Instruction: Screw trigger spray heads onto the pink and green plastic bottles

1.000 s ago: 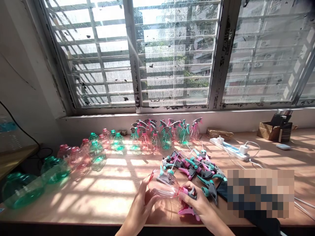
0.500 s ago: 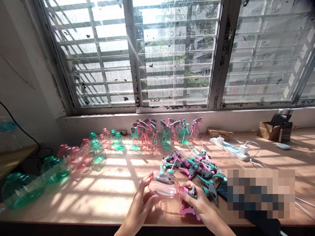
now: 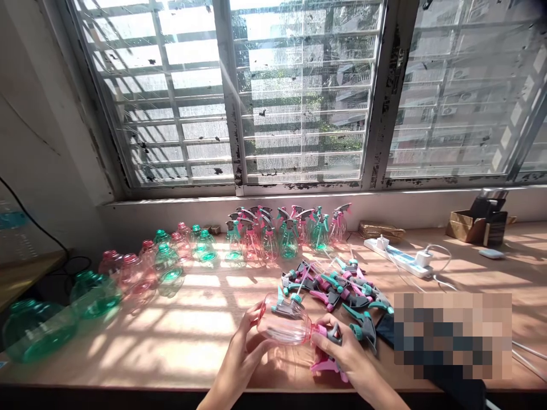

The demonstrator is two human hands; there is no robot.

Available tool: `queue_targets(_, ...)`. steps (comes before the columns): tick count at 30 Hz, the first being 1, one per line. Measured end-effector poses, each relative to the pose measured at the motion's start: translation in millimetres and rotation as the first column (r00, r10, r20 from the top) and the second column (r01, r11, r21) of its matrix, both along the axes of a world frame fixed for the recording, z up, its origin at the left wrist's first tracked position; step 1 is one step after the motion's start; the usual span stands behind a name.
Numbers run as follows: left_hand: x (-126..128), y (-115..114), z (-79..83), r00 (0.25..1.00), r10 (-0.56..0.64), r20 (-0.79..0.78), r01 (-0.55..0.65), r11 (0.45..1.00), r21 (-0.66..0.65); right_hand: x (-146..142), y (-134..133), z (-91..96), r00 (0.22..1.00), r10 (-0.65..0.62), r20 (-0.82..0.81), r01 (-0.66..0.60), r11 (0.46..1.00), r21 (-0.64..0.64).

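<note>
Between my hands lies a clear pink spray bottle (image 3: pixel 284 324), tipped on its side with its neck to the right. My left hand (image 3: pixel 245 344) is curled around the bottle's base. At the neck, my right hand (image 3: pixel 335 347) grips a pink-and-grey trigger sprayer head (image 3: pixel 333 335), which sits at the bottle's mouth; whether its thread is engaged I cannot tell. Just beyond my right hand is a pile of loose trigger sprayer heads (image 3: pixel 337 285) in pink, teal and grey. One grey-and-teal head (image 3: pixel 363 327) lies close to my right fingers.
Capless green and pink bottles (image 3: pixel 96 296) stand in rows on the left. Bottles with sprayers fitted (image 3: pixel 288 242) are grouped by the window wall. A white power strip (image 3: pixel 399 258) with cables lies right of the pile. A dark, partly blurred item (image 3: pixel 457 384) is at front right.
Little differs. My left hand has shifted slightly against the bottle's base; my right hand stays at the neck with the sprayer head.
</note>
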State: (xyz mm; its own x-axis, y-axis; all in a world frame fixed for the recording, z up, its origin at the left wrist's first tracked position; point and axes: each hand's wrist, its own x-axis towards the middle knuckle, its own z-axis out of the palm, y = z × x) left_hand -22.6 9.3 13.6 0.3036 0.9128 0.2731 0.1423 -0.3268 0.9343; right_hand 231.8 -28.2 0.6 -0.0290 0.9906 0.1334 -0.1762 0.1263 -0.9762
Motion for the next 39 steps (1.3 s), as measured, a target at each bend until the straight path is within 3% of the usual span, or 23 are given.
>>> queue_targets(4, -0.2, -3.2, 1.0, 0.999, 0.008, -0.035, -0.008, 1.0, 0.001, -1.4, 1.7, -9.2, 0.998, -0.016, 0.064, 0.014, 0.999, 0.044)
queue_targets(10, 4.2, -10.4, 6.0, 0.995, -0.027, 0.096, 0.037, 0.994, -0.105, -0.6, 1.3, -10.4, 0.992, -0.038, 0.118, 0.031, 0.998, 0.061)
queue_targets(15, 1.6, -3.5, 5.0, 0.994, -0.089, 0.056, 0.09, 0.996, -0.013, -0.3, 0.7, -2.1, 1.0, 0.0, -0.004, 0.0, 1.0, 0.019)
queue_targets(20, 1.9, -7.2, 4.8, 0.997, -0.014, -0.082, 0.018, 0.999, 0.044, -0.2, 3.4, -10.4, 1.0, -0.012, -0.004, 0.012, 1.0, 0.0)
queue_targets(24, 8.6, -15.6, 12.4, 0.999, -0.029, 0.036, 0.03, 1.0, -0.008, -0.2, 4.3, -14.1, 0.997, -0.059, 0.053, 0.058, 0.998, 0.031)
queue_targets(27, 11.4, -16.9, 14.5, 0.991, -0.072, 0.111, 0.08, 0.994, -0.072, -1.4, 1.7, -6.7, 0.999, -0.049, 0.02, 0.048, 0.999, 0.013)
queue_targets(32, 10.4, -16.2, 10.2, 0.986, -0.098, 0.138, 0.112, 0.989, -0.099, -3.0, -3.4, 8.6, 0.996, -0.024, -0.091, 0.02, 0.999, -0.036)
queue_targets(36, 11.2, -19.9, 12.5, 0.979, -0.13, 0.158, 0.15, 0.981, -0.12, -3.2, -3.3, 7.5, 0.996, -0.025, -0.08, 0.024, 1.0, -0.021)
queue_targets(39, 12.7, -22.2, 15.0, 0.978, -0.09, 0.19, 0.114, 0.986, -0.118, -3.1, -2.9, 4.4, 0.999, -0.021, -0.036, 0.021, 1.0, 0.001)
